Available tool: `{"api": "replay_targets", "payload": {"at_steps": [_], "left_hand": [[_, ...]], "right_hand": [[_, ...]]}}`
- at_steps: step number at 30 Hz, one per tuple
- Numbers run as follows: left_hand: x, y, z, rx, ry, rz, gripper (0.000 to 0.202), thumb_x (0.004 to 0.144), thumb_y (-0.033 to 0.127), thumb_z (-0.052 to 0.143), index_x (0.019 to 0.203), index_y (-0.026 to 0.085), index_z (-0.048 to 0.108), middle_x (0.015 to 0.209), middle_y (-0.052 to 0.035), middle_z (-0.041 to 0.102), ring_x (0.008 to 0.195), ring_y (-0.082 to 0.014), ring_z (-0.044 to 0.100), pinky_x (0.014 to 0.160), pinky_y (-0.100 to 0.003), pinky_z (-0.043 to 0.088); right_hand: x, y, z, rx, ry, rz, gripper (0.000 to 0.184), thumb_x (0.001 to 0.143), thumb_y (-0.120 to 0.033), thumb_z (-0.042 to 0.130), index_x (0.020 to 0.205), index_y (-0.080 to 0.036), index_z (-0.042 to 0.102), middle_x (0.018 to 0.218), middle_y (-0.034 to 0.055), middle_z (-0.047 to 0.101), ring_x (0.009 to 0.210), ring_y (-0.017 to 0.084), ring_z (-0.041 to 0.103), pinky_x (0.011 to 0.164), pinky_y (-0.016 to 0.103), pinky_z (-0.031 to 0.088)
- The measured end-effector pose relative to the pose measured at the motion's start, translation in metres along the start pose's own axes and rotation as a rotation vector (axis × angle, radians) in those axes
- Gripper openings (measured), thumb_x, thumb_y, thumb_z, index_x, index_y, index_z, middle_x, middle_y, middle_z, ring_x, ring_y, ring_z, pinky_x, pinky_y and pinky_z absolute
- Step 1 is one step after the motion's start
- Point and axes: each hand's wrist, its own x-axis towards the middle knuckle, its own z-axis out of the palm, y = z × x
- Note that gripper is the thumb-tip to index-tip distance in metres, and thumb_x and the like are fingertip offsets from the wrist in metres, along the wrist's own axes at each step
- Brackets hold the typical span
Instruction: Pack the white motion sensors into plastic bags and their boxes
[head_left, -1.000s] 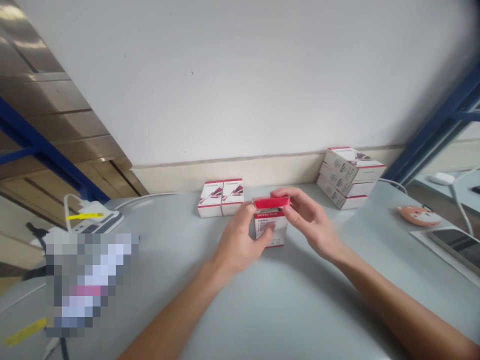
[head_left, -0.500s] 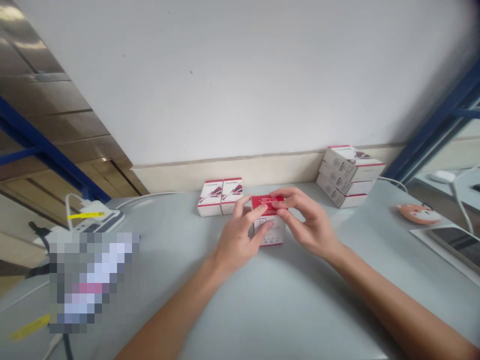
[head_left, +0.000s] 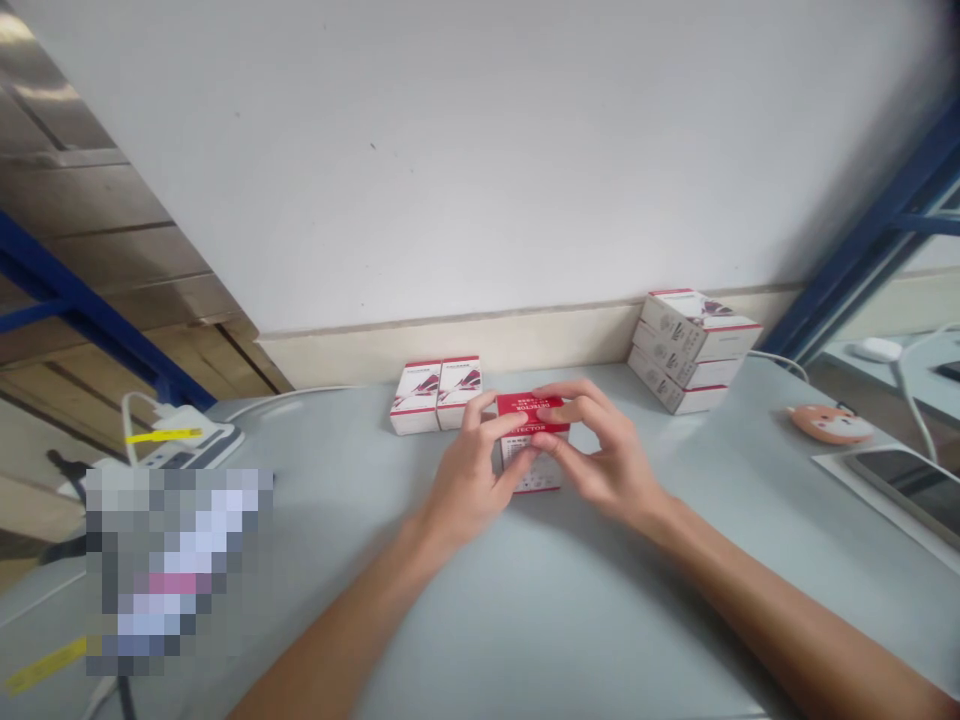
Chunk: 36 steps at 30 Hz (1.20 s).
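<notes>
Along the back of the grey desk (head_left: 570,630), a stack of three white-and-red boxes (head_left: 682,350) and a side-by-side pair of boxes (head_left: 436,396) are set. Toward the desk's middle, a DETECTOR box (head_left: 531,450) is pinched between the left hand (head_left: 469,480) and right hand (head_left: 604,450), its red top pressed by the fingertips (head_left: 570,397).
</notes>
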Motion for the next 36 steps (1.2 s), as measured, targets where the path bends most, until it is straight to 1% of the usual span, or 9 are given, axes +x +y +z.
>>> {"api": "replay_targets", "payload": {"at_steps": [3,5,7,9,12,18,24,29,36], "left_hand": [[0.0,0.002,0.001,-0.013,0.007,-0.011,0.043,0.103,0.025,0.064,0.14,0.032,0.045,0.147,-0.0125,0.049,0.139,-0.0272,0.057,0.104,-0.044,0.057],[0.0,0.003,0.001,-0.02,-0.007,-0.021,0.049,0.103,0.023,0.063,0.146,0.032,0.042,0.147,-0.013,0.05,0.143,-0.0272,0.054,0.107,-0.044,0.056],[0.001,0.005,0.0,-0.02,-0.025,-0.041,0.054,0.103,0.023,0.062,0.151,0.032,0.038,0.15,-0.0135,0.049,0.146,-0.028,0.051,0.109,-0.045,0.055],[0.001,0.006,-0.002,-0.007,-0.042,-0.068,0.054,0.103,0.023,0.061,0.152,0.033,0.04,0.151,-0.0132,0.049,0.146,-0.0293,0.051,0.109,-0.047,0.056],[0.001,0.008,-0.003,0.021,-0.059,-0.092,0.05,0.104,0.024,0.06,0.149,0.035,0.043,0.151,-0.0121,0.047,0.143,-0.0297,0.054,0.106,-0.049,0.058],[0.001,0.009,-0.004,0.039,-0.068,-0.083,0.052,0.104,0.024,0.06,0.151,0.037,0.041,0.151,-0.0129,0.047,0.134,-0.029,0.061,0.098,-0.046,0.062],[0.001,0.009,-0.002,0.029,-0.061,-0.068,0.052,0.104,0.024,0.059,0.151,0.037,0.041,0.15,-0.0129,0.049,0.132,-0.0279,0.063,0.097,-0.045,0.062],[-0.001,0.005,-0.001,-0.007,-0.046,-0.054,0.054,0.104,0.023,0.06,0.152,0.037,0.038,0.152,-0.0131,0.048,0.133,-0.0279,0.063,0.1,-0.045,0.061],[-0.002,0.002,-0.002,0.018,-0.032,-0.039,0.049,0.105,0.026,0.061,0.149,0.038,0.042,0.152,-0.0116,0.047,0.13,-0.0261,0.064,0.099,-0.046,0.061]], "right_hand": [[0.002,-0.002,0.0,0.009,0.017,0.017,0.012,0.099,-0.021,0.071,0.103,-0.028,0.062,0.118,0.0099,0.071,0.107,0.026,0.072,0.09,0.045,0.061],[0.002,-0.002,0.001,0.015,0.023,0.024,0.014,0.098,-0.02,0.072,0.104,-0.028,0.063,0.12,0.0095,0.071,0.109,0.026,0.072,0.092,0.045,0.06],[0.001,-0.003,0.002,0.019,0.029,0.039,0.015,0.097,-0.02,0.073,0.107,-0.028,0.064,0.122,0.0091,0.07,0.111,0.026,0.071,0.094,0.045,0.059],[0.0,-0.003,0.003,0.025,0.029,0.056,0.017,0.097,-0.019,0.072,0.109,-0.028,0.065,0.122,0.0086,0.07,0.112,0.026,0.071,0.095,0.045,0.059],[-0.001,-0.005,0.003,0.021,0.021,0.064,0.02,0.097,-0.017,0.071,0.113,-0.029,0.065,0.122,0.0085,0.069,0.114,0.026,0.07,0.095,0.045,0.059],[0.0,-0.011,0.004,-0.013,0.011,0.068,0.021,0.099,-0.019,0.068,0.117,-0.03,0.065,0.122,0.01,0.069,0.114,0.027,0.069,0.095,0.048,0.06],[-0.001,-0.011,0.003,-0.026,0.004,0.07,0.022,0.099,-0.019,0.068,0.118,-0.03,0.065,0.122,0.0092,0.069,0.114,0.027,0.069,0.097,0.048,0.06],[-0.002,-0.01,0.005,-0.056,0.013,0.037,0.038,0.098,-0.016,0.068,0.131,-0.03,0.058,0.127,0.011,0.066,0.116,0.027,0.069,0.099,0.047,0.059],[0.0,-0.002,0.004,-0.036,0.024,0.004,0.015,0.1,-0.018,0.07,0.108,-0.029,0.064,0.121,0.0089,0.07,0.111,0.025,0.073,0.092,0.044,0.062]]}}
